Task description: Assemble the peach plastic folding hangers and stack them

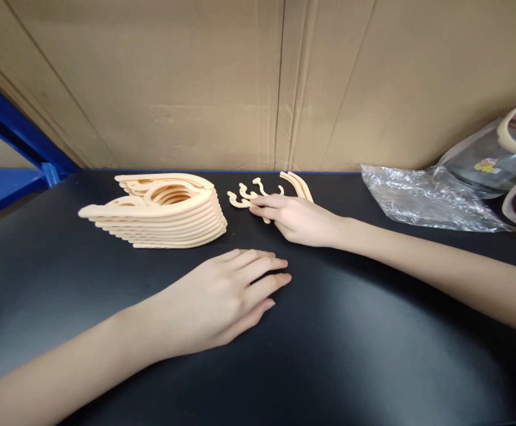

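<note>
My right hand (306,220) is at the loose cream plastic hanger hooks (239,201) toward the back of the table, its fingers together and its fingertips on one of the hooks. The thumb is hidden beneath the hand. Just behind that hand lie a few curved cream hanger arms (300,184), partly covered by it. My left hand (222,296) rests palm down on the black tabletop (329,355), fingers stretched out and holding nothing. To the left, beyond my left hand, a neat stack of folded cream plastic hangers (173,216) lies flat.
Brown cardboard (196,83) stands upright along the back edge. A crumpled clear plastic bag (426,198) lies at the right, beside a transparent container (484,160) with cream trim. Blue metal framing (18,130) borders the left side.
</note>
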Demonstrator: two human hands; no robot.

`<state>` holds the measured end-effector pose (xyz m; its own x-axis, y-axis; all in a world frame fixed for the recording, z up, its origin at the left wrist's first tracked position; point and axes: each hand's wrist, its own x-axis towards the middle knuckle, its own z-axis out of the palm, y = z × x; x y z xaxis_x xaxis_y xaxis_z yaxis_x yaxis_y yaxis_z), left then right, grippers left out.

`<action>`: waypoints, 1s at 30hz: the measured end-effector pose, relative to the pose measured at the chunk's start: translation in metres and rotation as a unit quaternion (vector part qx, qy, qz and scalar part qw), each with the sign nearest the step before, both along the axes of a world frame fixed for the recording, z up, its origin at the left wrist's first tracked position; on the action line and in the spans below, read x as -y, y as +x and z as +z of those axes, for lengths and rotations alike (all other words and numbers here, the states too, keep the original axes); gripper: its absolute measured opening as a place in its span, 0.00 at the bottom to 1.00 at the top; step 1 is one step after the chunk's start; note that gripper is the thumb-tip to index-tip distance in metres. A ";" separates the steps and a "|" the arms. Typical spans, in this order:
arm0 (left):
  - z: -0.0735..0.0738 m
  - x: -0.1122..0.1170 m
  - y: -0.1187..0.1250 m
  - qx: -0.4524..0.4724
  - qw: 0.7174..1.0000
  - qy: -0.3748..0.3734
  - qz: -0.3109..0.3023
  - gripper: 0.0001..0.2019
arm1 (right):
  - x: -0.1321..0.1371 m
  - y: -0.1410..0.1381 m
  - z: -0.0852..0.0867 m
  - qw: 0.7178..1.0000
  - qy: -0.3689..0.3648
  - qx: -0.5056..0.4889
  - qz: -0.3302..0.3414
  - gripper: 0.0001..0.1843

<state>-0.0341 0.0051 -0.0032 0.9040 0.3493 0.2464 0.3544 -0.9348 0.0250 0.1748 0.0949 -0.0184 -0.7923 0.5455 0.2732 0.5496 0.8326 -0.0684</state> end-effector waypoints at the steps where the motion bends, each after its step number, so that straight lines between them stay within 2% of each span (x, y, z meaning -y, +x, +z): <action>1: 0.000 0.003 0.002 0.006 1.000 0.003 -0.001 0.15 | 0.010 0.011 -0.001 1.000 -0.002 -0.015 0.013 0.28; 5: -0.002 0.011 0.007 0.045 0.999 -0.016 0.014 0.14 | 0.053 0.048 -0.002 0.997 -0.040 -0.052 0.027 0.26; 9: -0.005 0.010 0.010 0.063 0.996 -0.020 0.065 0.16 | 0.079 0.064 0.003 0.990 -0.088 -0.109 0.023 0.21; 12: -0.007 0.006 0.011 0.066 0.994 0.000 0.084 0.16 | 0.082 0.064 0.008 0.990 -0.064 -0.116 -0.046 0.14; 16: -0.008 0.004 0.011 0.060 0.995 0.007 0.078 0.15 | 0.079 0.061 0.010 0.993 -0.030 -0.064 -0.097 0.13; 22: -0.005 0.002 0.020 0.052 0.996 0.039 0.065 0.12 | 0.083 0.063 0.013 0.995 0.016 0.003 -0.099 0.15; 26: -0.002 -0.004 0.030 0.036 0.990 0.109 0.079 0.11 | 0.084 0.064 0.013 0.993 0.013 -0.029 -0.109 0.14; 30: -0.004 -0.006 0.038 0.043 0.980 0.161 0.108 0.10 | 0.086 0.064 0.013 0.995 -0.009 -0.052 -0.089 0.16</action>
